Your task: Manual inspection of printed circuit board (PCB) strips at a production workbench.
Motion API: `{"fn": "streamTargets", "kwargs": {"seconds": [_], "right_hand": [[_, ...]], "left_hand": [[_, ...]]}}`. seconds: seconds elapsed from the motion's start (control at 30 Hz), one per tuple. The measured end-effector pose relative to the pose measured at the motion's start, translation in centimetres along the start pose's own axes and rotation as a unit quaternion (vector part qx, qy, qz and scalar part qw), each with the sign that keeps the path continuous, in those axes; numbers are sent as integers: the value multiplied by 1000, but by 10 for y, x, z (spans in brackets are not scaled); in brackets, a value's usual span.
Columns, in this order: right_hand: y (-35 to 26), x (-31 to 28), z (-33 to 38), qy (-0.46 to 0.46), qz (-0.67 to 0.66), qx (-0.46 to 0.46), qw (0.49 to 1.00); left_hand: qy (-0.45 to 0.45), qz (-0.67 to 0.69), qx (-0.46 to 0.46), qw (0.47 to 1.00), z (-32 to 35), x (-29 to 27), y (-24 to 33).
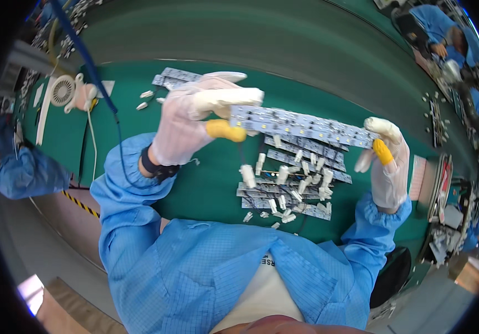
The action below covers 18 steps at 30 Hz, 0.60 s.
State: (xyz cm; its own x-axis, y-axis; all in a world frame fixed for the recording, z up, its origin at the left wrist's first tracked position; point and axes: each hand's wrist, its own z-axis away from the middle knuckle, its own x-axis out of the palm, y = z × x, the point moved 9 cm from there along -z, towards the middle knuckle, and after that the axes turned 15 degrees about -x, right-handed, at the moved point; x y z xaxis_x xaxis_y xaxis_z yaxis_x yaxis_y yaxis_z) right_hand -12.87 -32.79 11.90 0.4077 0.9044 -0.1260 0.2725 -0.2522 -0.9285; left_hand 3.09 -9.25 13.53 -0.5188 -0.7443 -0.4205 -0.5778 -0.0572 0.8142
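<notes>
A long white LED circuit board point(303, 127), dotted with small dark and yellowish parts, is held up level between my two gloved hands. My left hand point(197, 114) pinches its left end, a yellow-covered thumb below and fingers above. At the right end my right hand point(385, 150) grips the board, with yellow on its thumb too. From the board's left end a dark wire hangs down to a white connector point(247, 175). Beneath, on the green mat, lie several similar boards point(264, 197) in loose stacks, with white connectors point(289, 217) scattered over them.
More boards point(178, 76) lie beyond my left hand. A small white fan point(64, 92) stands at the left of the green table point(206, 195). A blue hose point(80, 50) hangs down on the left. Co-workers in blue sit at the far right and at the left edge.
</notes>
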Motion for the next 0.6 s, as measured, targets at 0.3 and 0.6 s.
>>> {"fn": "streamTargets", "kwargs": {"seconds": [0.3, 0.6], "right_hand": [[-10, 8, 0, -14, -59, -16, 998], [-15, 13, -1, -32, -22, 7, 999]], "left_hand": [[-8, -84, -53, 995, -7, -1, -16], [4, 77, -150, 986, -4, -1, -31]]}}
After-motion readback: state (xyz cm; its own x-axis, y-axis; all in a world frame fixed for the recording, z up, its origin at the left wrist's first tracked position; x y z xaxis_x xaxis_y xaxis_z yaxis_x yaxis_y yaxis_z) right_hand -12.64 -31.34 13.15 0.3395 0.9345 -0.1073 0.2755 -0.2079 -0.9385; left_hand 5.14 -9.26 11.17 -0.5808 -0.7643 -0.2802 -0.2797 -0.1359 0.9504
